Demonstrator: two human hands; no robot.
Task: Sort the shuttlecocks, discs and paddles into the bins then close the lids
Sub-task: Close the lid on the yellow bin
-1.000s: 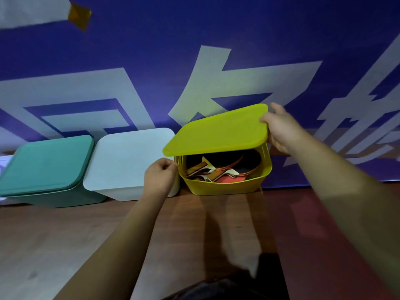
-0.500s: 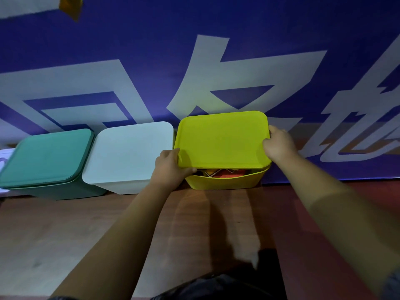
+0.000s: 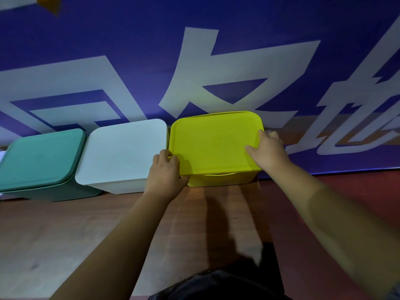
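A person's two bare forearms reach forward to a yellow lid [image 3: 214,144] lying flat on top of a yellow bin [image 3: 223,180]. The left hand [image 3: 165,172] grips the lid's near left corner: its fingers curl over the left edge, and its thumb is tucked against the near edge. The right hand [image 3: 267,152] holds the lid's right edge, with the thumb laid on top of the lid and the fingers wrapped over the rim beyond it. The lid spans the whole space between the two hands and covers the bin. Only a thin dark slit shows under its near edge, and the bin's contents are hidden.

Just to the left of the left hand, touching the yellow bin, stands a white bin [image 3: 121,187] with its white lid [image 3: 123,148] on. Further left of that hand sits a teal bin [image 3: 54,193], also lidded. All three stand in a row on a wooden surface [image 3: 65,234] that stretches back under both forearms. Beyond the hands, behind the bins, hangs a blue banner [image 3: 129,40] with large white characters.
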